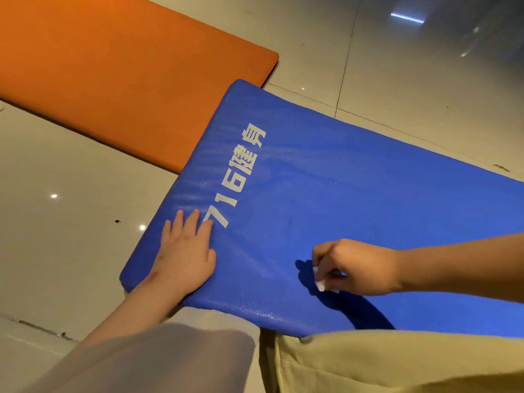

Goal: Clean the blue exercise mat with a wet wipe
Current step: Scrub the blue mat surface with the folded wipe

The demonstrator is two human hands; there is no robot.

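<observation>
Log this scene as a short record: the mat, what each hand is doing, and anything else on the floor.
mat: blue exercise mat flat on tiled floor, white lettering near one end
left: left hand rests flat on the mat's near corner, fingers straight
right: right hand pinches a wet wipe, seemingly against the mat
nearby: orange mat beside it

Gym or fitness studio, as far as I can tell. The padded blue exercise mat [354, 194] in front of me has white printed lettering [241, 177], "716" plus the characters for fitness. An orange mat [127, 80] lies just beside it. Both sit on glossy pale floor tiles [71, 165] reflecting ceiling lights.
</observation>
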